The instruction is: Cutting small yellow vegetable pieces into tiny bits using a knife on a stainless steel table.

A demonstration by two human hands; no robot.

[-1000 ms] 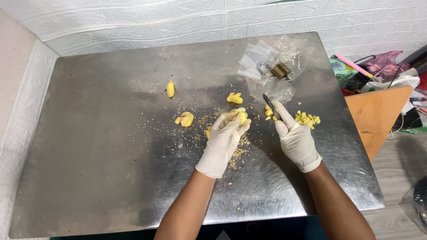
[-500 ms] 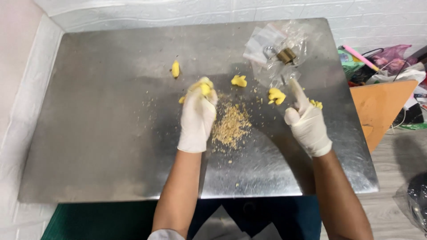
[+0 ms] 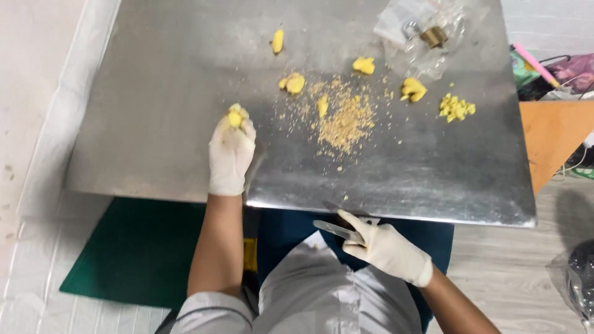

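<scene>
My left hand [image 3: 231, 151], in a white glove, holds a yellow peeled piece [image 3: 235, 116] over the left part of the steel table [image 3: 154, 93]. My right hand [image 3: 383, 247], also gloved, grips a small knife [image 3: 337, 230] below the table's front edge, over my lap. Several other yellow pieces [image 3: 294, 83] lie on the table beyond a patch of tan peel scraps [image 3: 346, 120]. A heap of small yellow cut bits [image 3: 456, 107] sits at the right.
A crumpled clear plastic bag [image 3: 421, 28] with a small brown object lies at the table's far right. An orange board [image 3: 554, 139] and coloured items stand right of the table. A green mat [image 3: 136, 247] lies on the floor at left.
My left hand carried a yellow piece leftward and nearer. My right hand drew back with the knife from the table to below its front edge. The camera tilted down.
</scene>
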